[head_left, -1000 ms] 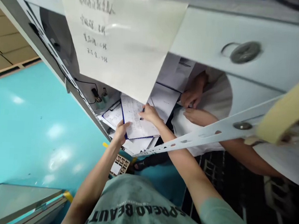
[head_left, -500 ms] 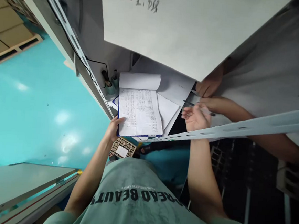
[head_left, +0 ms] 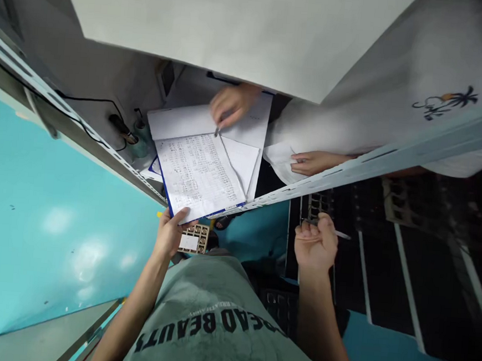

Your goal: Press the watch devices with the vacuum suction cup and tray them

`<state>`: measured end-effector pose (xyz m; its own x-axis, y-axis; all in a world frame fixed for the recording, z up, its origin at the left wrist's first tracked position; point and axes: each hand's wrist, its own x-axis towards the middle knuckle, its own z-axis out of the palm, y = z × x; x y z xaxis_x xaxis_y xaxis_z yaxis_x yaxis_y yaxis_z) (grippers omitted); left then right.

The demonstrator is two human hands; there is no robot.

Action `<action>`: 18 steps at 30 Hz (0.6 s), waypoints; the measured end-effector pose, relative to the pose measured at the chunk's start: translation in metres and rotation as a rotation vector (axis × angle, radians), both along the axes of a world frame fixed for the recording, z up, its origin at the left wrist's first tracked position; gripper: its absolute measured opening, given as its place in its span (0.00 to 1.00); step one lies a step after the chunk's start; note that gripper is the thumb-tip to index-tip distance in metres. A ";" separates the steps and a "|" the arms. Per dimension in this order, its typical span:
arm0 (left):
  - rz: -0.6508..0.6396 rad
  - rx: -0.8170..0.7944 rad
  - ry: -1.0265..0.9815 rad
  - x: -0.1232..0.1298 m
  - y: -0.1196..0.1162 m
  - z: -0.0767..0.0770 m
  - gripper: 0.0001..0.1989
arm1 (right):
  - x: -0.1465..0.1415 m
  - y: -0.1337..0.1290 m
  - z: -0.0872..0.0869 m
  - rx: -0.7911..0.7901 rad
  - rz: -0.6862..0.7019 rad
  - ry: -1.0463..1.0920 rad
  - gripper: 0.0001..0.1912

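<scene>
My left hand point(head_left: 171, 232) grips the near left corner of a blue-edged clipboard point(head_left: 202, 172), thumb on top of its written sheet. The top page is folded back at the far end. Beside the rail, my right hand point(head_left: 317, 247) is closed around a pen point(head_left: 342, 234), palm up, apart from the clipboard. A co-worker's hand point(head_left: 232, 105), slightly blurred, holds a small pen-like thing at the clipboard's far edge. The co-worker's other hand point(head_left: 315, 163) rests near a pale sheet or bag point(head_left: 280, 158).
A perforated metal rail point(head_left: 290, 193) crosses between me and the desk. Dark holders with brushes or pens point(head_left: 139, 139) stand at the left, by a black cable. A large white sheet point(head_left: 236, 30) hangs overhead. A gridded tray point(head_left: 199, 235) sits below; dark conveyor-like rows point(head_left: 380, 258) lie right.
My right hand with the pen has drawn back toward me, off the desk side. The clipboard has turned and shifted left. A co-worker's hand has reached over to it. The view has swung.
</scene>
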<state>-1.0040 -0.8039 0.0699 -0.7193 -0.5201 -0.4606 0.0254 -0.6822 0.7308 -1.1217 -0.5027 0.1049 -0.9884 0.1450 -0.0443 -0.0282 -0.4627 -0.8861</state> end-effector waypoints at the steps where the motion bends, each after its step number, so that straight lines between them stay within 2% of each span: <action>1: -0.003 -0.015 0.000 0.000 -0.003 0.001 0.16 | 0.007 -0.004 0.000 0.031 0.026 0.007 0.13; 7: -0.009 -0.054 -0.029 0.008 -0.031 -0.003 0.15 | 0.041 -0.051 0.004 0.333 0.195 0.169 0.12; 12: -0.029 -0.043 -0.030 0.010 -0.045 -0.009 0.15 | 0.046 -0.088 0.005 0.560 0.361 0.311 0.09; 15: -0.024 0.004 0.038 0.017 -0.041 -0.014 0.18 | 0.038 -0.102 -0.003 0.618 0.391 0.361 0.09; 18: -0.087 0.092 0.158 0.025 -0.021 -0.023 0.19 | 0.027 -0.115 -0.014 0.686 0.418 0.391 0.11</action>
<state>-0.9788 -0.8244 0.0468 -0.8267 -0.4139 -0.3812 0.0727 -0.7503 0.6570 -1.0945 -0.6177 0.0905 -0.8929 -0.3600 0.2706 -0.3337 0.1252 -0.9343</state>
